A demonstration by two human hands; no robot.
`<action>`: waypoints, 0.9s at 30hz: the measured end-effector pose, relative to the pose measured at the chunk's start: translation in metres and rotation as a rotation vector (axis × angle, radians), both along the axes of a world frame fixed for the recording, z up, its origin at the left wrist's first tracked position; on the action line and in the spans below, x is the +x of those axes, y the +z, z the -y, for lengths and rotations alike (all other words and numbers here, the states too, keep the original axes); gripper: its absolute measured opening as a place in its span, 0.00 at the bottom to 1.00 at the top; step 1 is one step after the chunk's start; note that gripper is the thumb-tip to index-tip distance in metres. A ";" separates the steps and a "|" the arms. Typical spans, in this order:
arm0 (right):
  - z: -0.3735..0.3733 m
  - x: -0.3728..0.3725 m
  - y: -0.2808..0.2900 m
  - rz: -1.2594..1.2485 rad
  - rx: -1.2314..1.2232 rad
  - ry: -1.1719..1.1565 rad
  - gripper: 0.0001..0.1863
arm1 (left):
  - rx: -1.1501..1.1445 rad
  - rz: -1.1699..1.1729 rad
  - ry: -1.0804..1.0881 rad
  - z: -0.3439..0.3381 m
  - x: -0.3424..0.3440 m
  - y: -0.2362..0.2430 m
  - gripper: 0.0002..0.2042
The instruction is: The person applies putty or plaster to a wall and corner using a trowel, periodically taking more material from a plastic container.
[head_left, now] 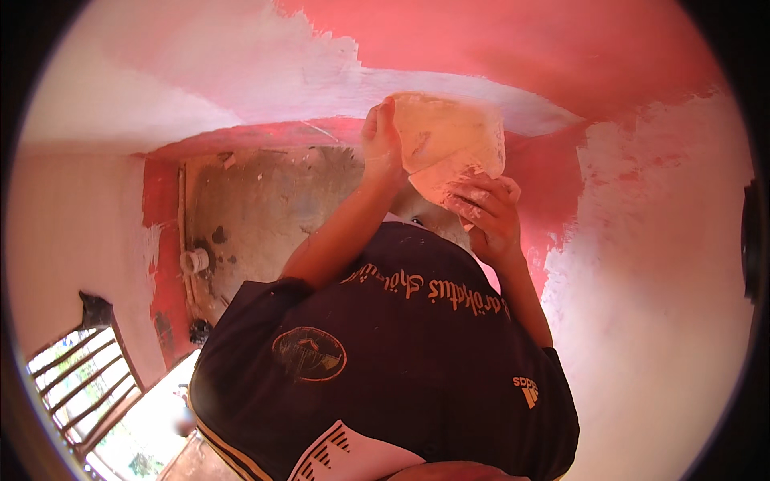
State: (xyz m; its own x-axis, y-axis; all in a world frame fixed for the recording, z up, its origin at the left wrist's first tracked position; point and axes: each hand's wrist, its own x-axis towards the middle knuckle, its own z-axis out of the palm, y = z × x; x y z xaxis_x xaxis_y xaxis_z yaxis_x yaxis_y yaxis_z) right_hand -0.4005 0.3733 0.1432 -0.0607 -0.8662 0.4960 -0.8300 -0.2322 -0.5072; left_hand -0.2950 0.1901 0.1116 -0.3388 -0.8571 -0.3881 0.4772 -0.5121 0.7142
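Observation:
My left hand (383, 140) grips the left edge of a broad, flat, yellowish putty board (453, 124), held up in front of my chest close to the wall. Against its lower part lies a smaller pale-orange putty scraper (437, 181), overlapping the board. My right hand (488, 210) is closed on that scraper's right side, its fingers smeared with whitish putty. Some putty shows along the board's right edge. The right thumb is partly hidden.
Red-painted wall (497, 40) is partly covered by a whitish coat (658, 240) with ragged edges. Down at the left lies a stained brown floor (273, 200) with a small white bucket (194, 260). A barred window (84, 377) lets in bright light at the lower left.

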 end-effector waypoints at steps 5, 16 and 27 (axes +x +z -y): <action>-0.018 0.001 -0.014 0.130 -0.056 0.205 0.12 | -0.004 0.034 0.093 0.006 0.009 -0.016 0.12; 0.080 -0.028 0.028 -0.083 -0.073 0.019 0.15 | -0.297 0.166 0.065 0.006 0.047 0.001 0.15; 0.142 0.062 0.025 -0.278 0.218 0.208 0.15 | -0.116 -0.004 0.209 0.063 0.114 -0.008 0.11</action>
